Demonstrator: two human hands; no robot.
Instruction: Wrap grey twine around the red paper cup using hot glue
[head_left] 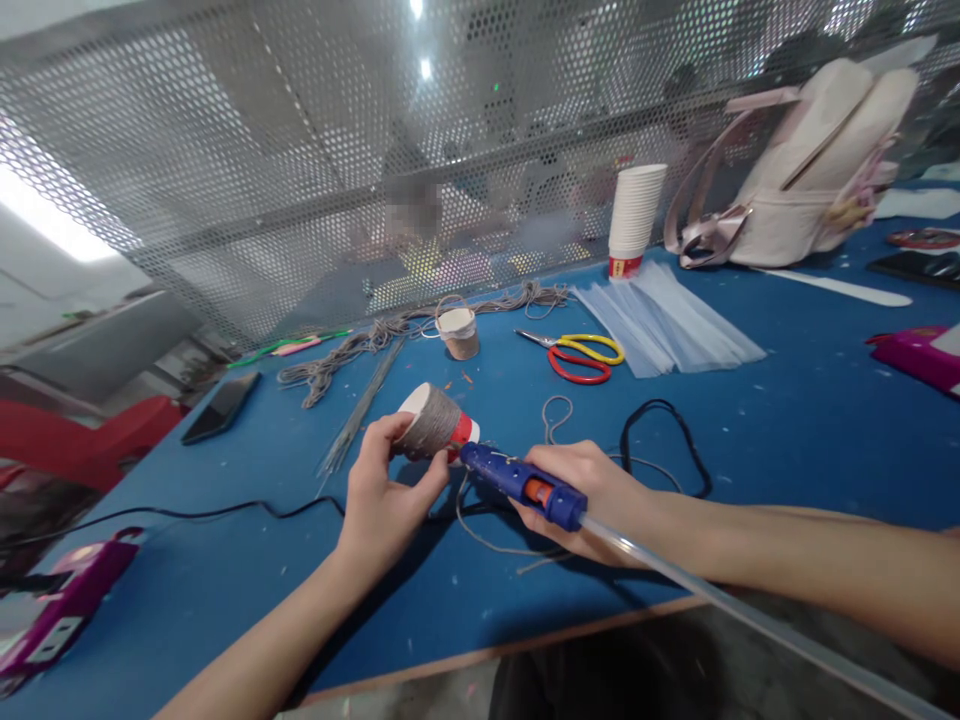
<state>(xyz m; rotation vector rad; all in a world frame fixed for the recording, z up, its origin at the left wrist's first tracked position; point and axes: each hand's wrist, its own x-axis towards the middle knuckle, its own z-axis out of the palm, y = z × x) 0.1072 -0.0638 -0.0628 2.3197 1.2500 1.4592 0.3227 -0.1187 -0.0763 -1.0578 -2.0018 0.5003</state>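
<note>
A paper cup (433, 424), partly wrapped in grey cord, lies tilted in my left hand (386, 495), its fingers and thumb round the sides. Part of the cup near its base still shows red and white. My right hand (592, 500) is closed round a blue glue gun (517, 478), whose nozzle is at the red part of the cup. A long clear glue stick (712, 592) sticks out of the gun's rear. Loose grey cord (491, 545) trails on the table below the cup.
On the blue table (247, 590) are scissors (581, 355), a small cord-covered cup (459, 335), bundles of cord (322, 370), clear plastic strips (667, 325), stacked paper cups (636, 215), a phone (221, 408) and a pale backpack (795, 190). A black cable (255, 505) crosses the left side. Behind stands a perforated screen (300, 150).
</note>
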